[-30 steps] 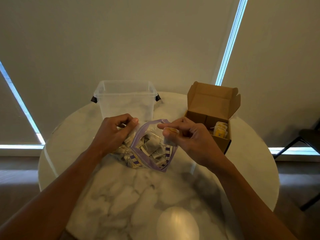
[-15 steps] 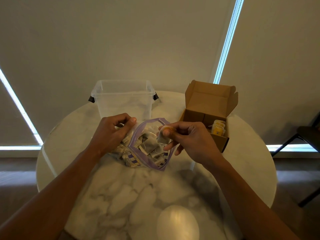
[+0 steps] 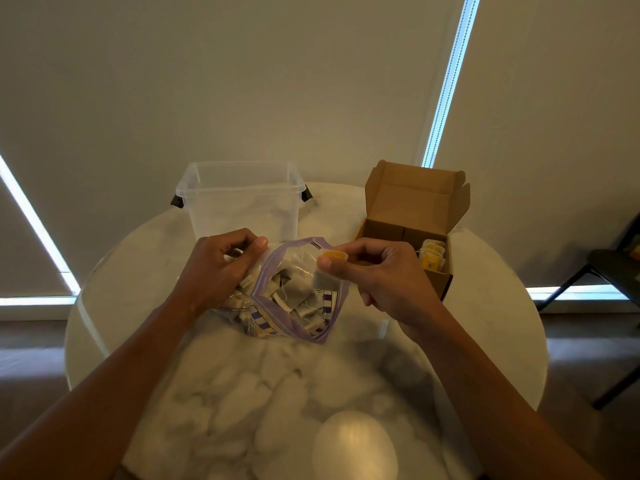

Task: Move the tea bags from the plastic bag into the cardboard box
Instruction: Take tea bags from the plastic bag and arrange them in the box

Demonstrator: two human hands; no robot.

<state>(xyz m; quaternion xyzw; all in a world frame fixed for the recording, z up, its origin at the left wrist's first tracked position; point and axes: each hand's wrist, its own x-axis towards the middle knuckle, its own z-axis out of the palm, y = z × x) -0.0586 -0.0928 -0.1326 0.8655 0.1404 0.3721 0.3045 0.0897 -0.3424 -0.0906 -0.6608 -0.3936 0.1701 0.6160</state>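
Tea bag [image 3: 325, 281] is being pinched by right hand [image 3: 388, 275], plastic bag [image 3: 265, 277] gripped by left hand [image 3: 218, 268]; cardboard box [image 3: 412, 202] at two o'clock.

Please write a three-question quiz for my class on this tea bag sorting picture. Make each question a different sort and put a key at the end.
1. True or false: the cardboard box stands open with tea bags inside.
2. The right hand pinches: A) a single tea bag; B) the cardboard box; C) nothing.
3. Fill in: the left hand grips the edge of the ______.
Key: 1 true; 2 A; 3 plastic bag.
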